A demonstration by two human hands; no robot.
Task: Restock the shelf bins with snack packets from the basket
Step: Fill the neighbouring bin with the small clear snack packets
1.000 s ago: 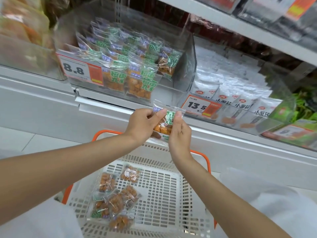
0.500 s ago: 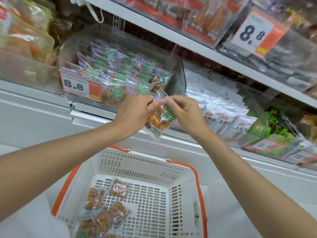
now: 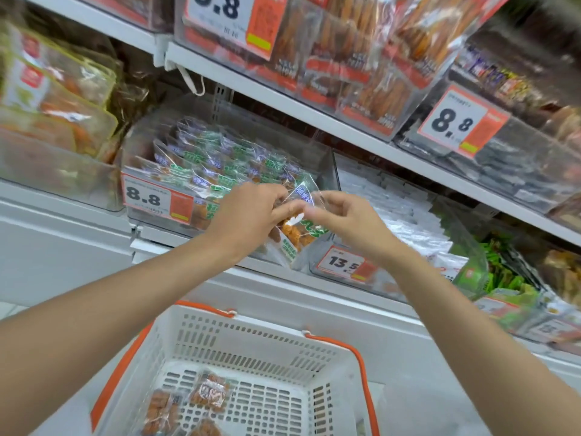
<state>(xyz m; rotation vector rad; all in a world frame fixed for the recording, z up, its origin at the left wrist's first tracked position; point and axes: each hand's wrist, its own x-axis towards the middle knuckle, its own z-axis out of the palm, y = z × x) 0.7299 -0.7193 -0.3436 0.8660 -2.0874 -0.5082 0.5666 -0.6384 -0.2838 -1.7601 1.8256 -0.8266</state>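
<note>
Both hands have gone up with the snack packet since a moment ago, from just below the bin's front to level with its top edge, and the basket now sits lower in the view. Closest of all is the white basket [image 3: 257, 344] with its orange handle [image 3: 358, 357], and a few loose packets [image 3: 210, 393] of orange snacks lie flat on its floor. Above it, the left hand [image 3: 248, 215] and the right hand [image 3: 349, 220] hold one snack packet [image 3: 298, 231] between them in the air. The left hand's thumb and fingers pinch the packet's top left side. The right hand's thumb and first finger pinch its top right side, and its other fingers are curled in. The packet hangs tilted, with its green and white end pointing down. It is right in front of the clear bin [image 3: 328, 171], by the bin's right front corner, and not inside it. That bin is packed with matching packets [image 3: 220, 165] standing in rows, and a price tag [image 3: 154, 199] on its front says 8.8. Just to the right is a bin of white packets [image 3: 393, 199] with a 13.5 tag [image 3: 345, 262]. Farther right are green packets [image 3: 500, 272]. Up high, the white upper shelf [image 3: 314, 118] holds more clear bins of brown snacks, too blurry to name.
</note>
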